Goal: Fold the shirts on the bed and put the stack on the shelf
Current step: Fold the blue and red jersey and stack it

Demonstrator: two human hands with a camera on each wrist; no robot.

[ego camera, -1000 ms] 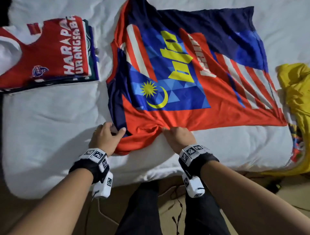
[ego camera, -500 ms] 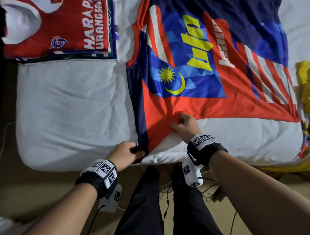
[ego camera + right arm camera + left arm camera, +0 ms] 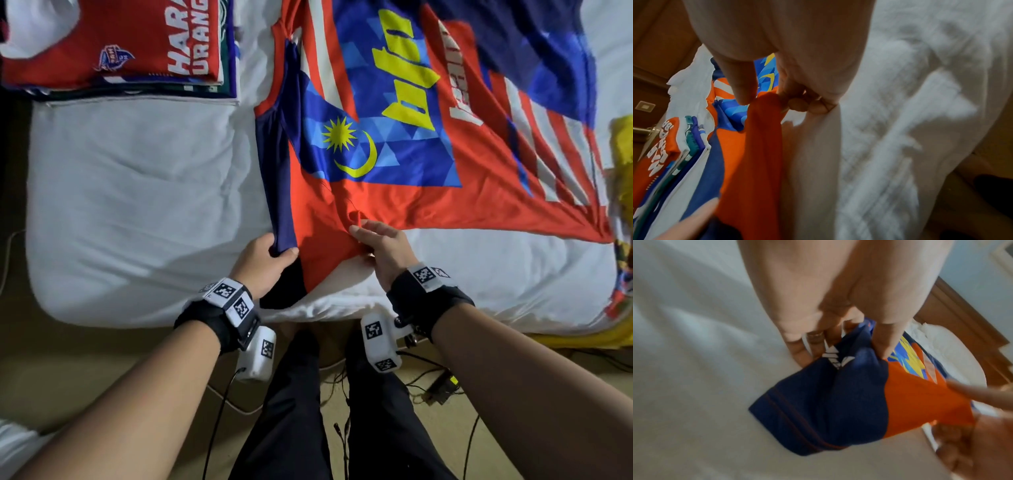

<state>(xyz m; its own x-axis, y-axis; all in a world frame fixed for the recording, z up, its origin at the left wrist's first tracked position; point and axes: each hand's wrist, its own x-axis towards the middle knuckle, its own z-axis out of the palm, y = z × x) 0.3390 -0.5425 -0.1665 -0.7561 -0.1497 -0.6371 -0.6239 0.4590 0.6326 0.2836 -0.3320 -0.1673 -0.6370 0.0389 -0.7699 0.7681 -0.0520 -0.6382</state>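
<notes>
Head view: orange, blue and navy flag-print jersey [image 3: 394,144] spread flat on white-sheeted bed [image 3: 137,205], near edge at the mattress side. Left hand [image 3: 263,263] grasps its navy near-left corner; right hand [image 3: 380,246] pinches orange hem just beside. Folded stack topped by red lettered shirt [image 3: 120,44] lies far left, apart.

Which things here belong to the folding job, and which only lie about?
For the job:
- flag shirt, gripped by left hand and right hand
- folded stack
- yellow garment, probably next
- bed

Lying about:
- cables on the floor
</notes>
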